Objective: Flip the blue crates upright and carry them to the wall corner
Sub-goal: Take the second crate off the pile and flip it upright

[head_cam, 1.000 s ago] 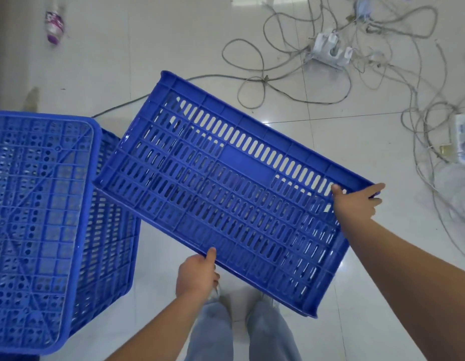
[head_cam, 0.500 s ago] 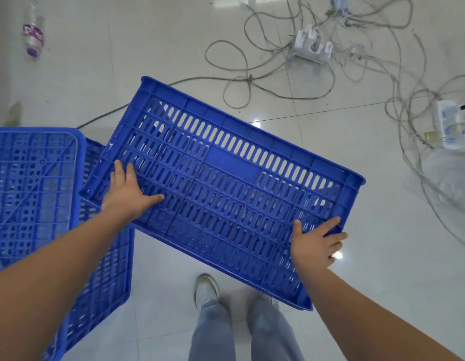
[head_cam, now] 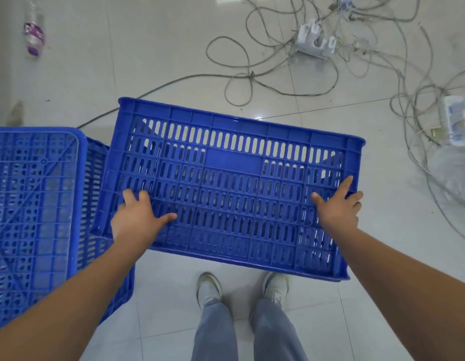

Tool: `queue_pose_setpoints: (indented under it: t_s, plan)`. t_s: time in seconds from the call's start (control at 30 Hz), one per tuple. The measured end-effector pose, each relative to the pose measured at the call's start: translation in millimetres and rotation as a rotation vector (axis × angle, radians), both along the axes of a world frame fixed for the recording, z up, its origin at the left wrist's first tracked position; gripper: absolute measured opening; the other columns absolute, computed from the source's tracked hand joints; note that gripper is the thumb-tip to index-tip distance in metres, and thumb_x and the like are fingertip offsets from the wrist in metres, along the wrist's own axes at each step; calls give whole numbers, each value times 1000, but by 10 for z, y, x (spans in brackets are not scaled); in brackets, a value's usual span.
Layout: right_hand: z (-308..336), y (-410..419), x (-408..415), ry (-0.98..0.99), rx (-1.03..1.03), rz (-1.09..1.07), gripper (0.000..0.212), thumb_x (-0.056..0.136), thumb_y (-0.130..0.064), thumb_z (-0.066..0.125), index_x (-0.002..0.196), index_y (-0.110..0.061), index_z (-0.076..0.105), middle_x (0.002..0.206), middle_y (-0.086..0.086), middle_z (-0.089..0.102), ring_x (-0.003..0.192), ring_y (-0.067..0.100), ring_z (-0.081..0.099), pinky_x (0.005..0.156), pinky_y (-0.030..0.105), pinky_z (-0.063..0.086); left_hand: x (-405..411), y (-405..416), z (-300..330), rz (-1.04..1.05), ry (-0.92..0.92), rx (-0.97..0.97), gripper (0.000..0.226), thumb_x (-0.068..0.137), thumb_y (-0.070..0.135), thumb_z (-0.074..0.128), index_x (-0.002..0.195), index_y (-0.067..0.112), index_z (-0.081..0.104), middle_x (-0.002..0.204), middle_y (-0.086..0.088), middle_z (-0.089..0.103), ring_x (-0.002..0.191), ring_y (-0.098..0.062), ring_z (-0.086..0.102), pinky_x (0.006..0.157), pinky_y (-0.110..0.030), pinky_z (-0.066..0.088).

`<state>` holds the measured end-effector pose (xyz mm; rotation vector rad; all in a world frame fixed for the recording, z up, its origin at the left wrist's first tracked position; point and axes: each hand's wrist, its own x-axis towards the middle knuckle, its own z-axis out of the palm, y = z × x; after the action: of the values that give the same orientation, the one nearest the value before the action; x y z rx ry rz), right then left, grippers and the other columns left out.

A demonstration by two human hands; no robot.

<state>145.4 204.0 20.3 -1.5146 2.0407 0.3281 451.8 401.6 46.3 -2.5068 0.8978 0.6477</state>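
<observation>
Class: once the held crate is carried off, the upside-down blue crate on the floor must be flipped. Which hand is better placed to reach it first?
Left. The left hand holds the held crate on the side next to the upside-down crate; the right hand is at the far end.

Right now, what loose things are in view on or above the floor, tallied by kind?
Blue crates: 2, the held crate under the left hand and right hand, and the upside-down crate on the floor
Plastic bottles: 1, bottle
White power strips: 2, far power strip and right-edge power strip
Total: 5, cables not counted
</observation>
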Motion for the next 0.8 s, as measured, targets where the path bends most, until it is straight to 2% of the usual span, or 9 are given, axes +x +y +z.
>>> queue_pose_setpoints:
  t_s: [0.1,0.27,0.3,0.37,0.43,0.53,0.63,0.7,0.8]
  plan:
    - [7,-219,-12,-9,-3,82,91,91,-50,49,150,-25,-16,159,19,-9,146,37,3,114,56,20,-119,96,-7,-26,-22,29,92,67,81,48,126,11,40,131,-17,38,89,-31,59,46,-31,36]
    - [7,-488,30,-3,-13,194,90,92,-49,50,150,-25,-14,159,20,-7,146,37,5,114,56,21,-205,202,12,-28,-21,18,83,68,84,41,113,15,47,115,-12,47,71,-24,51,46,-28,36]
    - [3,-508,59,7,-6,201,90,92,-48,50,150,-23,-14,159,20,-7,146,37,4,114,55,20,-174,201,16,-38,-36,14,80,70,83,39,111,15,49,115,-11,50,76,-24,53,51,-30,41]
    - [6,-531,134,27,-4,194,92,92,-43,53,150,-20,-15,159,19,-11,147,36,-1,115,55,17,-73,163,37,-96,-69,-25,82,71,82,37,113,14,51,117,-9,54,98,-25,56,75,-39,49]
    - [36,-562,184,17,-72,260,97,91,-33,59,149,-18,-17,159,15,-18,147,33,-7,117,53,12,46,35,87,-173,-72,-151,93,67,82,35,122,8,48,120,-10,53,112,-28,52,93,-44,42]
    - [116,-683,261,-29,-220,652,104,85,-27,63,149,-21,-19,160,4,-19,147,29,-11,119,50,4,258,-326,148,-243,27,-320,107,69,77,44,143,2,28,147,-16,34,137,-31,33,112,-45,28]
    - [205,-830,545,-132,-234,804,105,82,-35,63,149,-24,-18,160,1,-16,147,25,-14,117,51,-6,475,-756,108,-355,55,-298,116,73,72,51,151,5,-3,161,-12,-1,149,-27,-1,120,-40,4]
    - [222,-912,810,-150,-214,854,106,83,-40,63,149,-23,-17,161,0,-14,147,23,-16,115,50,-10,571,-1058,66,-356,81,-266,119,74,66,59,151,6,-10,161,-12,-9,149,-26,-8,120,-40,0]
    - [215,-1047,1171,-58,-104,993,103,84,-40,65,151,-21,-11,162,0,-4,148,22,-12,115,55,-10,587,-1422,17,-359,160,-148,118,75,50,70,151,11,-11,161,-12,-10,148,-27,-9,120,-44,1]
